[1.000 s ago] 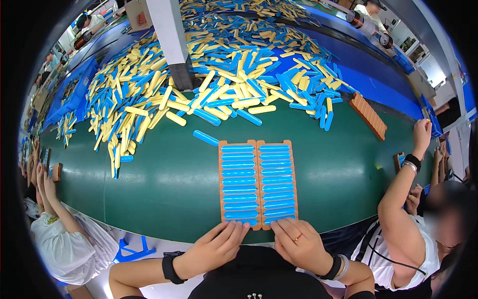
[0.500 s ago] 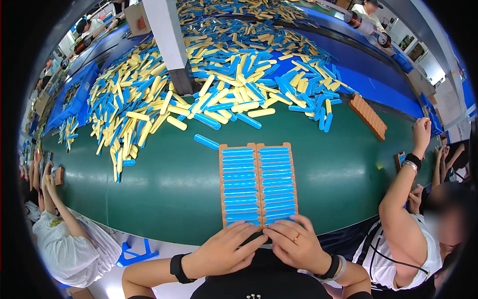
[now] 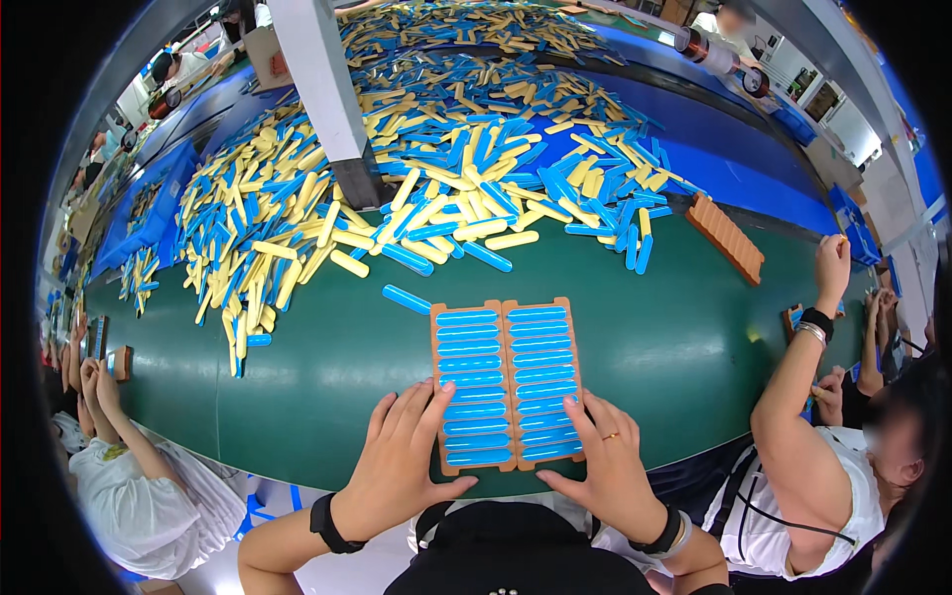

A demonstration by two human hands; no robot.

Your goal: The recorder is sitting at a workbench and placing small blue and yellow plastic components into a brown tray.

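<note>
Two brown grooved trays lie side by side in front of me, a left tray (image 3: 445,309) and a right tray (image 3: 562,302). Each groove in view carries a flat blue round-ended strip (image 3: 468,349). Along the left tray's outer edge rests my left hand (image 3: 390,463), fingers spread, thumb by the near corner and index fingertip over the edge. My right hand (image 3: 617,466) mirrors it at the right tray, its index fingertip over the outer strips. Both hands are open. A loose blue strip (image 3: 407,299) lies just beyond the left tray.
A large heap of yellow and blue strips (image 3: 426,213) covers the far side of the green tabletop (image 3: 327,397). A grey post (image 3: 315,89) rises through it. An empty brown tray (image 3: 725,238) sits far right. Co-workers sit at left (image 3: 149,496) and right (image 3: 808,466).
My hands have parted from the trays' near edge and moved out to their two sides, fingers now spread. The trays appear slightly lower in the view.
</note>
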